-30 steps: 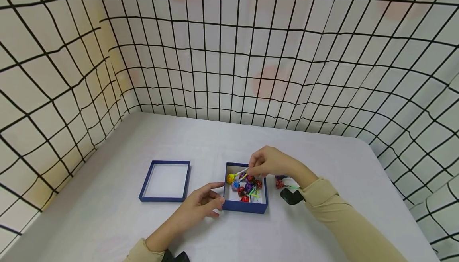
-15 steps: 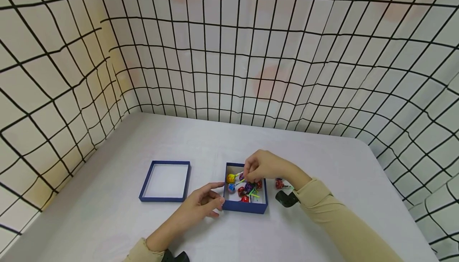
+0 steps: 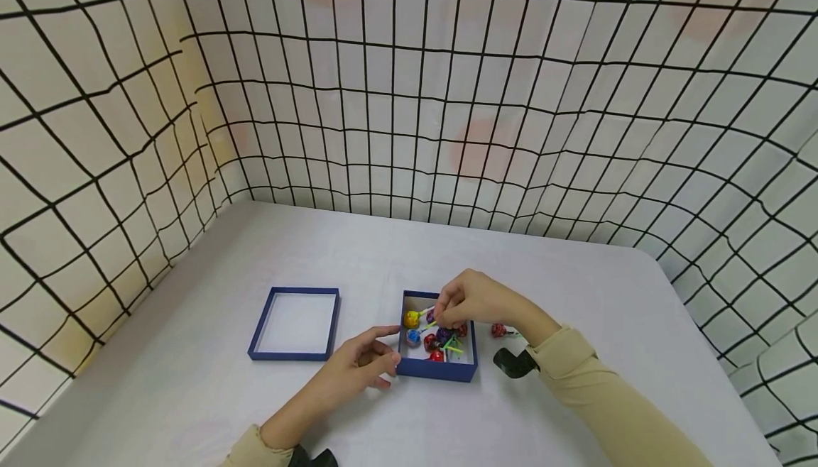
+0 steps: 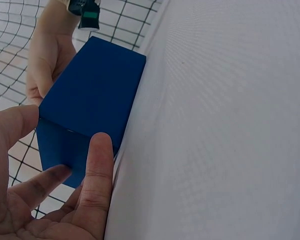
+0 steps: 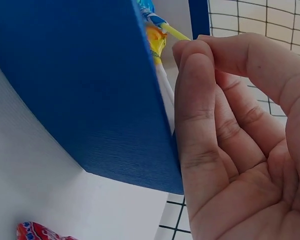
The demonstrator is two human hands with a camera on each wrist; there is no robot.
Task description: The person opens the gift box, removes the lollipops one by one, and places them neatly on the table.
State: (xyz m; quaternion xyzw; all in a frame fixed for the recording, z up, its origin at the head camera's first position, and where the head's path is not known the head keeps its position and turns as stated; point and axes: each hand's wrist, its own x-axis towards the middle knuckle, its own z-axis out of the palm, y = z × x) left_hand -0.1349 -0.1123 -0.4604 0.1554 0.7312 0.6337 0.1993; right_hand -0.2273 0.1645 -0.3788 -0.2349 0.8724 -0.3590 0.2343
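A blue box (image 3: 436, 370) with a pale inside holds several wrapped lollipops, among them a yellow one (image 3: 412, 319), a purple one (image 3: 444, 334) and a red one (image 3: 437, 356). Over its right half, my right hand (image 3: 473, 300) pinches the yellow stick of a blue-wrapped lollipop (image 3: 413, 338), whose head lies at the box's left side; the right wrist view shows that stick (image 5: 176, 32) running to the fingertips. With fingers spread and fairly straight, my left hand (image 3: 361, 360) touches the left wall of the box (image 4: 65, 150) around its near corner.
Left of the box lies a square blue-rimmed lid (image 3: 292, 355), its white inside facing up. A red lollipop (image 3: 498, 330) is on the white table (image 3: 211, 382) to the right, partly behind my right forearm. Black grid netting (image 3: 383, 105) rises around the table.
My right hand has shifted slightly left and down, and the blue lollipop's head has moved toward the left wall of the box. The left hand has stayed in place.
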